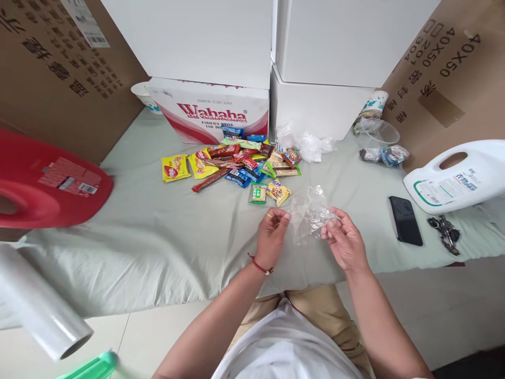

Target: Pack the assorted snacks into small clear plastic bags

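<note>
A crumpled clear plastic bag (311,213) is stretched between my two hands just above the cloth. My left hand (272,234), with a red cord bracelet at the wrist, pinches its left edge between thumb and finger. On the other side my right hand (343,239) is closed on the bag's right part. Just beyond the left hand lie a green-and-clear cracker packet (258,193) and a yellow cookie packet (278,192). Behind them spreads a pile of wrapped snacks (244,160), in red, blue, yellow and brown wrappers.
White crumpled plastic (311,146) lies behind the snacks, before white boxes and a Wahaha carton (213,113). At right are a phone (405,221), keys (445,234) and a white jug (457,176). A red jug (59,184) and a film roll (43,305) stand left.
</note>
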### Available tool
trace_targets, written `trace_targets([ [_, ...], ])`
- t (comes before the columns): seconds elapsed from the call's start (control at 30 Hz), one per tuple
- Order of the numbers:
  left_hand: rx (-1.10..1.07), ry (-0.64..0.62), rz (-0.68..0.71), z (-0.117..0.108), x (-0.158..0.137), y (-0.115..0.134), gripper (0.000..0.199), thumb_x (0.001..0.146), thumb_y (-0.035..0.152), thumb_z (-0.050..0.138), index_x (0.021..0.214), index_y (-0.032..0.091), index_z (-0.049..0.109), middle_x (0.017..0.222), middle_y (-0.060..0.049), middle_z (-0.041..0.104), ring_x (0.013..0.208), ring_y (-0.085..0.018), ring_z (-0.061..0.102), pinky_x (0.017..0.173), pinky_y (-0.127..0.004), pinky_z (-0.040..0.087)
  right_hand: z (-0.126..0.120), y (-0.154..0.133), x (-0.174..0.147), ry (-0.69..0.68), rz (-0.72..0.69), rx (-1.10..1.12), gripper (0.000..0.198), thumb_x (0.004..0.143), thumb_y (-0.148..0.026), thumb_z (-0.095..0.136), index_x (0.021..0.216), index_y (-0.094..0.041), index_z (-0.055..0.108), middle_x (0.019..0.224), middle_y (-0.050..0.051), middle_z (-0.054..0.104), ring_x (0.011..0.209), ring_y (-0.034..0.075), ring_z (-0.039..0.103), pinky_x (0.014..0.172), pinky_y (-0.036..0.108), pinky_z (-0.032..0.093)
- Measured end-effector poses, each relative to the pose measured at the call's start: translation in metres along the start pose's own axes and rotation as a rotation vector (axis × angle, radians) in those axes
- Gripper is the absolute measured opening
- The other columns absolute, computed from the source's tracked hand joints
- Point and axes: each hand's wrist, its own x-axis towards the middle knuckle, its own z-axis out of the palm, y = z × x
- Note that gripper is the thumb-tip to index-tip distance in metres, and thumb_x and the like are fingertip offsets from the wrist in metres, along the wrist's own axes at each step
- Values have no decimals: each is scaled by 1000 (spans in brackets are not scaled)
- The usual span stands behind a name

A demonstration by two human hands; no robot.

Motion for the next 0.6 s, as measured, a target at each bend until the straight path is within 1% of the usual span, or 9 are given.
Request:
trace_targets([
  [0.1, -109, 119, -76, -27, 6, 2, 42, 80, 56, 79, 87, 23, 53, 69, 6, 53, 61, -9, 48, 56, -21, 39, -19, 6, -3, 86, 11, -15, 52, 75, -48, 88, 118, -29, 66, 70, -6, 54, 70, 14, 57, 66, 27, 51],
  [0.17, -152, 184, -131, -44, 4, 3, 44, 76, 54, 81, 87, 23, 52, 73, 6, 56, 65, -8, 54, 56, -19, 41, -34, 13, -7, 108, 47, -74, 54, 74, -50, 88, 118, -27, 66, 72, -5, 56, 70, 14, 58, 65, 27, 52],
  [0.23, -185, 231, -166, -57, -1, 3, 46, 73, 51, 84, 88, 23, 51, 78, 4, 61, 71, -9, 59, 58, -18, 45, -50, 19, -13, 106, 105, -198, 56, 73, -54, 87, 117, -25, 67, 71, -4, 58, 70, 15, 59, 64, 29, 53],
  [0.33, -199, 267, -204, -68, -10, 3, 49, 70, 51, 86, 90, 23, 50, 87, 1, 67, 78, -11, 65, 63, -21, 51, -72, 20, -20, 66, 184, -482, 57, 75, -59, 83, 116, -23, 68, 71, -1, 63, 69, 18, 61, 60, 30, 52],
  [0.43, -102, 305, -226, -70, -16, 8, 50, 75, 58, 80, 93, 23, 49, 95, -2, 69, 82, -14, 67, 61, -22, 52, -84, 8, -23, 49, 134, -676, 47, 80, -62, 77, 107, -24, 71, 76, 2, 67, 71, 20, 62, 61, 32, 54],
  [0.47, -41, 309, -228, -69, -17, 10, 48, 79, 61, 75, 96, 23, 50, 101, -3, 69, 81, -14, 67, 57, -22, 50, -83, 2, -23, 49, 97, -694, 44, 81, -61, 75, 104, -24, 72, 79, 2, 67, 73, 20, 63, 63, 32, 55],
  [0.53, 116, 296, -229, -65, -18, 12, 47, 83, 61, 70, 104, 23, 51, 108, -6, 69, 72, -13, 65, 50, -22, 43, -78, -9, -22, 25, 42, -683, 41, 82, -61, 74, 99, -23, 73, 83, 4, 68, 76, 20, 63, 66, 33, 57],
  [0.57, 209, 266, -225, -62, -18, 13, 48, 82, 58, 72, 109, 23, 52, 107, -5, 70, 66, -12, 62, 49, -22, 41, -74, -13, -21, 3, 32, -667, 41, 82, -61, 75, 100, -23, 74, 83, 3, 67, 76, 20, 62, 66, 33, 58],
  [0.6, 306, 222, -215, -59, -17, 13, 49, 79, 52, 76, 112, 23, 54, 101, -4, 71, 61, -11, 58, 50, -23, 40, -70, -15, -19, -20, 33, -652, 42, 82, -61, 76, 101, -23, 75, 81, 3, 66, 74, 19, 61, 66, 32, 58],
])
